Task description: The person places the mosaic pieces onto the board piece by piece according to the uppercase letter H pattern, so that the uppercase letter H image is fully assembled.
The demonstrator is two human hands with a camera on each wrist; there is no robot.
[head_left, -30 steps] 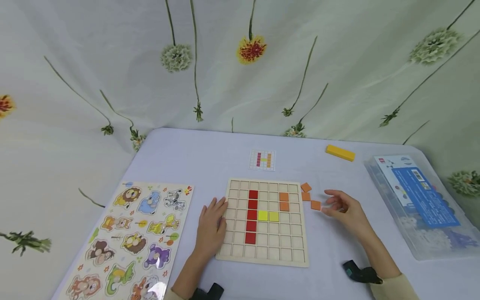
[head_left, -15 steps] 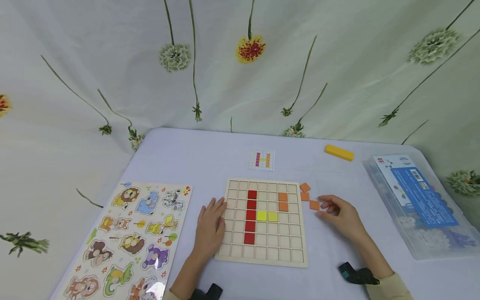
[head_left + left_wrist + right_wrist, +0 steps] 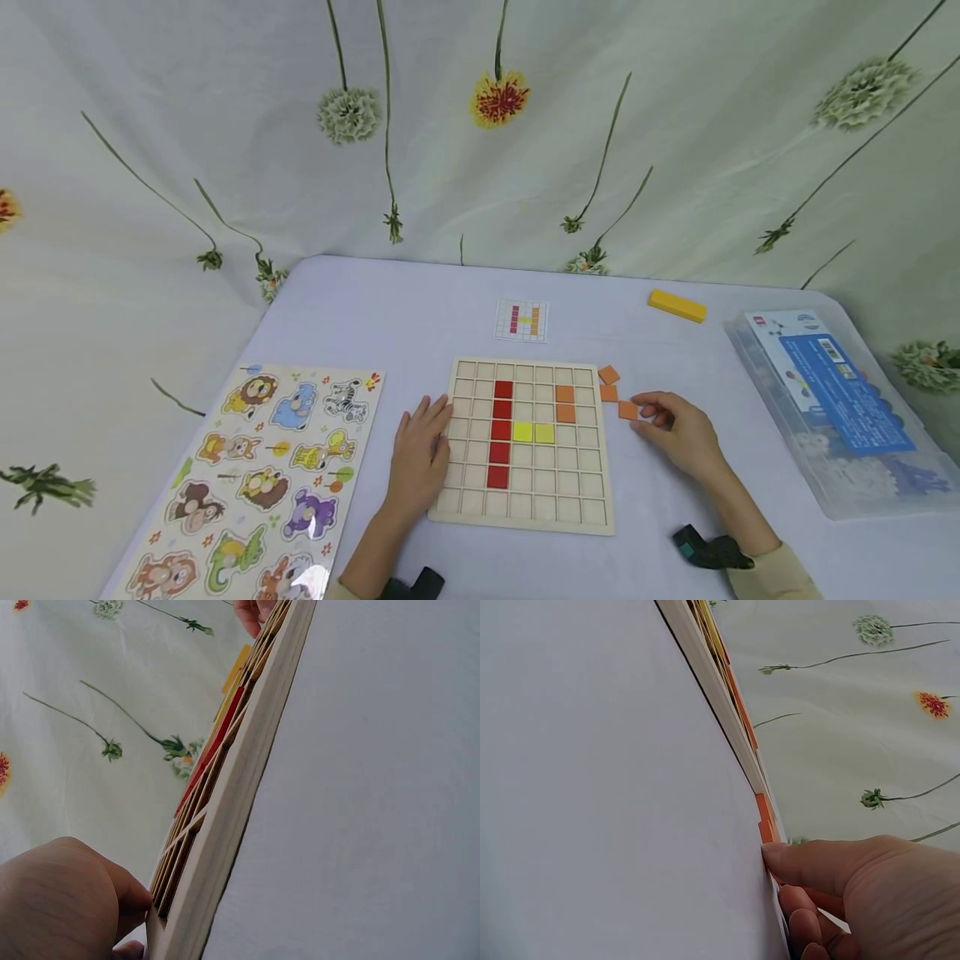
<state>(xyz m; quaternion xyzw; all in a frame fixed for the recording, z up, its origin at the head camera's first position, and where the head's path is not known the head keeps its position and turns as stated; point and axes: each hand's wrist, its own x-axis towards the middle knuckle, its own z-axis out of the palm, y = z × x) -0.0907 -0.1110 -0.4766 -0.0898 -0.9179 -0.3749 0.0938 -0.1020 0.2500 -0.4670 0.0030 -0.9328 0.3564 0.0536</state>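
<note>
A wooden grid board lies flat on the table. In it sit a column of red tiles, two yellow tiles and two orange tiles. My left hand rests along the board's left edge, fingers extended; the left wrist view shows that hand against the frame. Off the board's right side lie three loose orange tiles. My right hand has thumb and index finger at the edge of the nearest orange tile, pinching it. In the right wrist view, the thumb touches orange.
A small pattern card lies behind the board. A yellow block is at the back right. To the right stands a clear plastic box. An animal puzzle sheet lies at left. A floral cloth hangs behind the table.
My right hand has moved left to the nearest loose orange tile, and its thumb and index finger have closed at the tile's edge. The left hand stays at the board.
</note>
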